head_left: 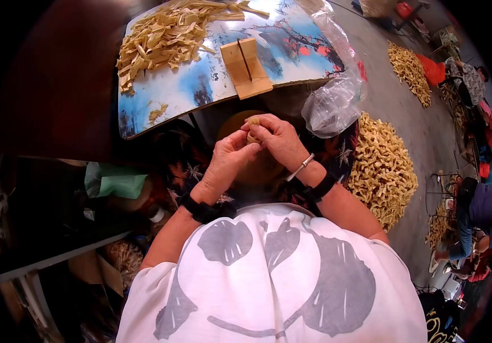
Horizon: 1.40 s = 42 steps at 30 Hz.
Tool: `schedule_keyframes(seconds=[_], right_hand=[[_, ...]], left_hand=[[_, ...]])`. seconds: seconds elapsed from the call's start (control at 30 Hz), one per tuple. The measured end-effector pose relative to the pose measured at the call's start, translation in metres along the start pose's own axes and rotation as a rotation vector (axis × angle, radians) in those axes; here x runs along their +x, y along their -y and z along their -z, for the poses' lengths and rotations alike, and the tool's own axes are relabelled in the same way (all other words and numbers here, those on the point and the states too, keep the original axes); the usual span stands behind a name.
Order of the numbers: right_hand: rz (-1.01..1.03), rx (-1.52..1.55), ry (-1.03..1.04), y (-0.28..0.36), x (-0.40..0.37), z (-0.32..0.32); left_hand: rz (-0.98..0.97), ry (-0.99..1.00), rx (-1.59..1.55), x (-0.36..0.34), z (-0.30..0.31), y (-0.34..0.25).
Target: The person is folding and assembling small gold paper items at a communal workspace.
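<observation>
My left hand (227, 159) and my right hand (279, 142) meet in front of my body, just below the table edge. Both are closed, with fingertips pinching a small pale yellow strip (251, 138) that looks bent or knotted; the fingers hide much of it. Beneath them a round brownish surface (230, 127) shows in part, dim and partly covered. Just beyond my hands, a small wooden stand (235, 61) with a thin upright dark blade sits at the near edge of the painted table (291, 57). A heap of flat yellow strips (168, 40) covers the table's far left.
Clear plastic sheeting (333, 106) hangs off the table's right corner. To my right, a large pile of knotted yellow pieces (384, 171) lies on the floor, with another pile (409, 71) farther off. People (486, 203) sit along the far right. A dark shelf (63, 257) stands at left.
</observation>
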State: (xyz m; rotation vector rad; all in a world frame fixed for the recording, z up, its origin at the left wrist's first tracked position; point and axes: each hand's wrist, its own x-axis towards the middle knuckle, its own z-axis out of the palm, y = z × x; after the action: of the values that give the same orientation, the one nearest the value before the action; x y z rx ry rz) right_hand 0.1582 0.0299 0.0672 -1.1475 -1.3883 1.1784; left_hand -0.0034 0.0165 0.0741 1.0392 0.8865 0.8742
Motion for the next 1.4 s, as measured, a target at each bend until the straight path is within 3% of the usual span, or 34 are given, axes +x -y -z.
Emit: schedule_keyframes(seconds=[0.03,0.13,0.2,0.27,0.33,0.43,0.53,0.67,0.97,1.17,1.27,1.4], right_hand=[[0.110,-0.127,-0.068,0.000,0.003,0.000],[0.038,-0.309,-0.190,0.008,0.005,0.003],[0.001,-0.215,-0.174,0.007,0.003,0.002],[-0.130,-0.087,-0.100,0.019,0.000,0.003],[-0.147,0.000,-0.048,0.011,0.000,0.005],[-0.189,0.072,-0.011,0.009,-0.001,0.010],[-0.207,0.165,0.042,0.007,-0.002,0.009],[-0.218,0.190,0.165,0.017,-0.007,0.007],[-0.332,0.364,0.180,0.023,-0.008,0.015],[-0.200,0.084,-0.026,0.006,-0.001,0.012],[-0.227,0.032,-0.153,0.018,-0.002,0.008],[-0.263,0.110,-0.057,0.014,-0.002,0.009]], left_hand=[[-0.074,-0.081,0.135,-0.001,-0.001,0.006],[-0.325,-0.266,0.504,-0.004,-0.001,0.018],[-0.520,-0.306,0.702,-0.007,-0.001,0.011],[-0.454,-0.308,0.645,-0.007,-0.002,0.007],[-0.332,-0.271,0.565,-0.007,-0.002,0.006],[-0.317,-0.194,0.424,-0.008,-0.006,0.004],[0.164,-0.013,-0.400,-0.009,0.004,-0.001],[0.128,-0.114,-0.281,-0.009,-0.002,-0.006],[0.205,-0.040,-0.268,-0.016,0.013,-0.001],[0.119,-0.026,0.044,-0.019,0.004,-0.011],[0.087,-0.043,0.095,-0.023,0.002,-0.009],[0.060,-0.090,0.120,-0.021,0.002,-0.008]])
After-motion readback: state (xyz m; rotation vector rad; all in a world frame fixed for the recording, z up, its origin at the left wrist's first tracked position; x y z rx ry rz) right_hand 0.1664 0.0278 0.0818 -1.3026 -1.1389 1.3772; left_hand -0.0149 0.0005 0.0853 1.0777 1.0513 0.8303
